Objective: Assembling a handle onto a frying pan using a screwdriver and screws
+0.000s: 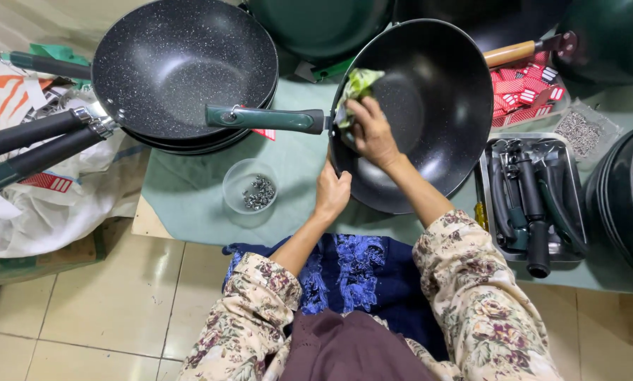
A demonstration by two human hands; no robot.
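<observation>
My right hand (370, 132) pinched a green cloth (357, 87) and pressed it inside the black pan (443, 99), near where the green handle (263, 118) joined it. My left hand (332, 193) curled around the pan's near rim. A small bowl of screws (251, 186) sat just left of it.

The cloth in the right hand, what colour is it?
Light green cloth, pressed by the right hand inside the black wok; head view.
</observation>
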